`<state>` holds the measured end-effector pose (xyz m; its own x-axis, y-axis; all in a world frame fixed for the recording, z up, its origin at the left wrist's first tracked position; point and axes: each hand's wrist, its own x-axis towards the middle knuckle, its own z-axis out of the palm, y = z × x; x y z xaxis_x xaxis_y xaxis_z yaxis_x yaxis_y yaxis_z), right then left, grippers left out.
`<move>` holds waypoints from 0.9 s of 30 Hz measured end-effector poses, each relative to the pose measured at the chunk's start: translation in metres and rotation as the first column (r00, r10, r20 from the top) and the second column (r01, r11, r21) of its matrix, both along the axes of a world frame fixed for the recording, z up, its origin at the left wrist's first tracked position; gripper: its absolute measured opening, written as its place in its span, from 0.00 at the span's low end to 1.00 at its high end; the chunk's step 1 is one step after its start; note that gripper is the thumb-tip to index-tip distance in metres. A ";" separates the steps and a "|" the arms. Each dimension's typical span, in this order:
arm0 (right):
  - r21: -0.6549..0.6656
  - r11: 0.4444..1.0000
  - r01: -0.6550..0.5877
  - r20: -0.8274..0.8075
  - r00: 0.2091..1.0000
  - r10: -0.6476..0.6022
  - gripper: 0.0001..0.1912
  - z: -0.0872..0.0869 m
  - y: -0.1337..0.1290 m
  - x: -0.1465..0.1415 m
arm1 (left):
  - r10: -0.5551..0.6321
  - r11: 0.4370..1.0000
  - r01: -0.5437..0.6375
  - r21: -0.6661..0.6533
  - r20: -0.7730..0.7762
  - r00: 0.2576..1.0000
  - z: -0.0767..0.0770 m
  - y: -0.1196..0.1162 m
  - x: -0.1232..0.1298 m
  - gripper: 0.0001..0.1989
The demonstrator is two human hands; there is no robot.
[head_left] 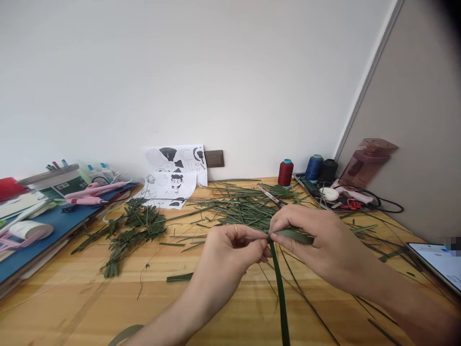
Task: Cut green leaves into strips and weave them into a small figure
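Long flat green leaf strips [280,293] meet between my two hands at the centre right, one hanging down toward the front edge. My left hand [228,254], with a ring on one finger, is closed in a pinch where the strips cross. Beside it, nearly touching, my right hand [324,245] pinches a folded leaf strip [295,235] that bends back under its fingers. The crossing itself is mostly hidden by fingertips. Behind the hands lies a loose heap of cut green leaves [248,206], with scissors [272,196] resting on it.
Woven leaf pieces [137,230] lie on the wooden table [86,307] at left. Printed sheets [169,187] lean on the wall. Pink glue guns [86,194] sit far left. A red thread spool [285,173], a tray [338,207] and a phone [437,262] stand or lie right.
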<state>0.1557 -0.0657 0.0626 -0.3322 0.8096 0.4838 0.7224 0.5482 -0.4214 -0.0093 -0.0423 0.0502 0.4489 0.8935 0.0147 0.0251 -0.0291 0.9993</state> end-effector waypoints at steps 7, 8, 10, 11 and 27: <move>-0.163 0.987 0.011 -0.039 0.999 -0.017 0.04 0.002 -0.002 0.002 | -0.019 1.000 0.019 -0.003 -0.035 0.999 0.003 -0.003 -0.001 0.05; -0.162 0.987 -0.004 -0.050 0.999 -0.004 0.04 0.002 -0.002 0.003 | -0.020 1.000 0.019 -0.019 -0.039 0.999 0.004 -0.003 -0.001 0.05; -0.149 0.989 -0.028 -0.071 0.997 0.017 0.04 0.001 -0.002 0.004 | -0.013 0.998 0.009 -0.059 -0.057 0.998 0.006 -0.003 -0.002 0.04; -0.140 0.989 -0.036 -0.081 0.996 0.025 0.03 0.001 -0.002 0.004 | -0.010 0.997 0.004 -0.080 -0.070 0.998 0.008 -0.003 -0.002 0.05; 0.001 0.998 -0.068 -0.201 0.977 0.067 0.06 -0.001 -0.009 -0.003 | 0.131 0.987 -0.134 0.094 0.032 0.991 -0.001 -0.011 0.001 0.02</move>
<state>0.1522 -0.0743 0.0614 -0.2823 0.7917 0.5418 0.5842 0.5898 -0.5575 -0.0078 -0.0532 0.0488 0.3252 0.9389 0.1133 0.0095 -0.1230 0.9924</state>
